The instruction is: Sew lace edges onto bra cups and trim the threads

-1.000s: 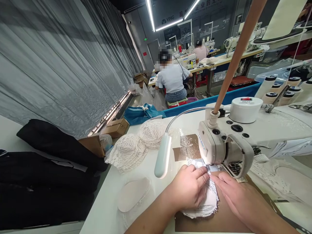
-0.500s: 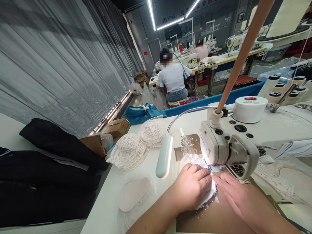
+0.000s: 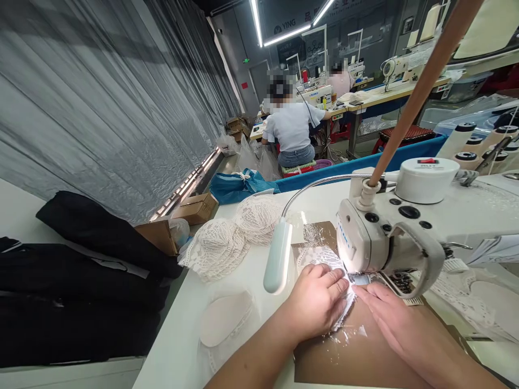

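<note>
Head view: white lace piece [image 3: 318, 256] at 7 o'clock of the sewing machine's [image 3: 359, 237] head, long axis running 11 to 5. Openwork, ragged lower edge; smooth brown sheet [image 3: 320, 367] beneath. Left hand [image 3: 318, 300] laid over it, right hand's [image 3: 385, 308] fingertips just beside; can't tell whether either pinches. Domed lace cups [image 3: 221, 243], 10 o'clock.

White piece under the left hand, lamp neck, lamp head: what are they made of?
White piece: likely lace textile, matte; openwork pattern, ragged edge.
Lamp neck: probably metal, shiny; silvery ribbed coil.
Lamp head: perhaps plastic, satin; smooth pale green shell, though painted metal is possible.
</note>
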Motion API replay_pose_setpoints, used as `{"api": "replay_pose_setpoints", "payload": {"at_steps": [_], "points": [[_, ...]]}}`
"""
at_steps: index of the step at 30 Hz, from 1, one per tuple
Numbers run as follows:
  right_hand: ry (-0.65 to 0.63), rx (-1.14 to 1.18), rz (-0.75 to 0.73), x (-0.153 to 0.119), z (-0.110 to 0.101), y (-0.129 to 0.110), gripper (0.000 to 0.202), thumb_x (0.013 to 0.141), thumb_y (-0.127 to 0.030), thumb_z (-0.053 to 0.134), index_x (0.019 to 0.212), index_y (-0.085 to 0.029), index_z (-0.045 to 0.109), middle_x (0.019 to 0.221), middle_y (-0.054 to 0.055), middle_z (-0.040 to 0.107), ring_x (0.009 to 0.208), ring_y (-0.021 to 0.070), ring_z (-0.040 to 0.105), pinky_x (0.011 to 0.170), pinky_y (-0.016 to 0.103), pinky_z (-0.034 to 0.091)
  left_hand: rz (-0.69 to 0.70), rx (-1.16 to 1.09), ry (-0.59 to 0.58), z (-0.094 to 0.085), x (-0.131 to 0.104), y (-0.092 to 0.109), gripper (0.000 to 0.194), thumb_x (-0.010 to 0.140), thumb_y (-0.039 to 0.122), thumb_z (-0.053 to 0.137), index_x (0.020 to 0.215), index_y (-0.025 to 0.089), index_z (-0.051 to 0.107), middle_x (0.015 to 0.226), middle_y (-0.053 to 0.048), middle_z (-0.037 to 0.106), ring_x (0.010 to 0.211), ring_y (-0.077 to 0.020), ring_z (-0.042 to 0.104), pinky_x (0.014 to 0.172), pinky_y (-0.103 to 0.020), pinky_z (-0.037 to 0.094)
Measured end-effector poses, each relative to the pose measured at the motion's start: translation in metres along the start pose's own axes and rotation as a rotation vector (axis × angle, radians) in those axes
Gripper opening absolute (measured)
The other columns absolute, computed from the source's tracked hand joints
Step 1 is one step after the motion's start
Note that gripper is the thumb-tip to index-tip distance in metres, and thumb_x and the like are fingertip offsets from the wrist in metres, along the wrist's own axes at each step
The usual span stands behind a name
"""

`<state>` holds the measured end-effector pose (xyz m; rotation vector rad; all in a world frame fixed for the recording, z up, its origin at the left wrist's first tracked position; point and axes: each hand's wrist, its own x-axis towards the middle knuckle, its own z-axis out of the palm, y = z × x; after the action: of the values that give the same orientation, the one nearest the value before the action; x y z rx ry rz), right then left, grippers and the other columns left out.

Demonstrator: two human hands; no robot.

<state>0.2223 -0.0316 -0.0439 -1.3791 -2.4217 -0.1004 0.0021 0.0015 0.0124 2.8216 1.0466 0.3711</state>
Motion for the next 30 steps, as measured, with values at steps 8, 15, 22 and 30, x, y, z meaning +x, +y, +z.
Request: {"api": "replay_pose_setpoints", "payload": {"at_steps": [8, 15, 22, 30], "points": [[0.054, 0.026, 0.009, -0.004, 0.004, 0.008, 0.043, 0.09, -0.017, 0.038, 0.122, -0.029, 0.064, 0.107, 0.008, 0.072, 0.091, 0.0239, 0.07, 0.071, 0.033, 0.057, 0.1, -0.01, -0.056, -0.005, -0.005, 0.001, 0.039, 0.096, 0.045, 0.046, 0.121, 0.02, 0.06, 0.125, -0.01, 0.06, 0.102, -0.0246, 0.053, 0.087, -0.039, 0.041], [-0.005, -0.028, -0.094, -0.003, 0.004, 0.0, 0.054, 0.085, -0.005, 0.032, 0.127, -0.027, 0.058, 0.113, 0.006, 0.069, 0.073, 0.0179, 0.07, 0.053, 0.028, 0.051, 0.198, 0.009, -0.061, -0.005, -0.008, -0.003, 0.032, 0.1, 0.03, 0.043, 0.123, 0.016, 0.058, 0.129, -0.008, 0.062, 0.108, -0.0197, 0.053, 0.09, -0.035, 0.041], [0.094, -0.105, -0.095, 0.004, -0.005, -0.007, 0.05, 0.078, -0.002, 0.038, 0.114, -0.022, 0.065, 0.084, 0.001, 0.071, 0.039, 0.0118, 0.053, 0.038, 0.028, 0.034, 0.134, 0.005, -0.06, -0.003, -0.005, 0.001, 0.032, 0.098, 0.031, 0.044, 0.123, 0.016, 0.059, 0.129, -0.008, 0.063, 0.102, -0.0214, 0.055, 0.084, -0.035, 0.043], [0.089, -0.25, -0.091, 0.007, -0.01, -0.009, 0.055, 0.074, 0.0, 0.041, 0.113, -0.023, 0.071, 0.082, 0.004, 0.073, 0.034, 0.011, 0.05, 0.035, 0.028, 0.035, 0.097, -0.03, -0.054, -0.003, -0.004, 0.006, 0.037, 0.098, 0.035, 0.043, 0.125, 0.014, 0.056, 0.13, -0.008, 0.061, 0.102, -0.0238, 0.053, 0.085, -0.037, 0.042]]}}
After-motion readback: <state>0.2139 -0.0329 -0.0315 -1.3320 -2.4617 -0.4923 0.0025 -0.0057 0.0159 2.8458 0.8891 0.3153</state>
